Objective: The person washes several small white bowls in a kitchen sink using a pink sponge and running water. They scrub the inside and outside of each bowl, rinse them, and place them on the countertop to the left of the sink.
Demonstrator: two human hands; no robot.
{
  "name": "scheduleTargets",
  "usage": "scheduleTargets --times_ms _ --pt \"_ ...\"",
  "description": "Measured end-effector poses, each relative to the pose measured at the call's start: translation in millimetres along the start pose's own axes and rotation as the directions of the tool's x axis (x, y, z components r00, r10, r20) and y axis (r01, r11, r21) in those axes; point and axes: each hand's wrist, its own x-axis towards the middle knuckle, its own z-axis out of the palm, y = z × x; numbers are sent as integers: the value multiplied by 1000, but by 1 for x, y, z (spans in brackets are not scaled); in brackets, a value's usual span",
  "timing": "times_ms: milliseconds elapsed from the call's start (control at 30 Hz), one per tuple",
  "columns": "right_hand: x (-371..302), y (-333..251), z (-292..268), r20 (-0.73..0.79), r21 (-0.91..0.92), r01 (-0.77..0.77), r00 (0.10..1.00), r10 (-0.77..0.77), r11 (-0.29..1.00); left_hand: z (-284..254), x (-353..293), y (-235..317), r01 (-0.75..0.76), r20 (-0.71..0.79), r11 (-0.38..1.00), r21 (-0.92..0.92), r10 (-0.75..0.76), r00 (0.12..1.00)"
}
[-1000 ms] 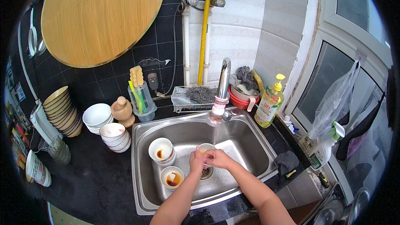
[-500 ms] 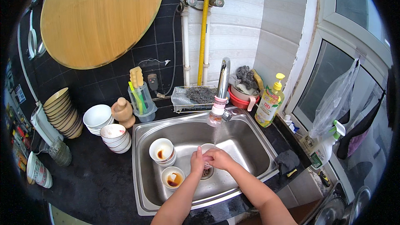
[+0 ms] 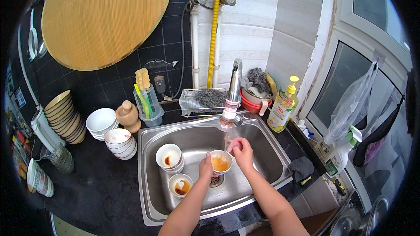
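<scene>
Kitchen corner with a black-tiled wall (image 3: 148,52) at left, a pale wall (image 3: 249,22) beyond the sink, and a dark worktop (image 3: 100,183). From the left, the worktop carries a tall stack of tan bowls (image 3: 68,118), two stacks of white bowls (image 3: 103,124) and a wooden mortar (image 3: 127,118). In the steel sink (image 3: 267,148), two stained bowls (image 3: 180,185) sit one near the other at the left, the farther topping a short stack. The left hand (image 3: 205,168) reaches forward, its grip closed on the near-left side of a small white bowl (image 3: 220,162) with orange-brown contents; the thumb lies along the rim, the other fingers largely hidden. This bowl is held above the drain (image 3: 216,181), partly covering it. The right hand (image 3: 240,152) is raised just right of the bowl, fingers bent toward the thumb beside the water falling from the tap (image 3: 235,81); whether its grip holds anything cannot be told. Both forearms are cut off below. Farther right stand a yellow-topped pump bottle (image 3: 282,109) and a white spray bottle (image 3: 341,157).
</scene>
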Motion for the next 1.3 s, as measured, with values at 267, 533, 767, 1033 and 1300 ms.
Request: scheduleTargets --times_ms 267,533,767,1033,1300 --pt "-14 -13 6 519 -310 379 836 -179 872 5 -7 3 -26 73 997 76 20 997" --pt "-9 -4 5 345 -667 -229 748 567 709 9 -15 10 -473 -154 737 484 603 783" --pt "-21 -3 10 771 -355 -675 179 611 646 6 -29 21 -519 -211 650 555 714 668" --pt "-13 6 -3 525 -601 289 845 96 745 1 -19 13 -195 120 941 276 167 979" --pt "-27 25 19 483 -325 -606 554 678 726 13 -12 -7 -488 -169 762 425 597 785"
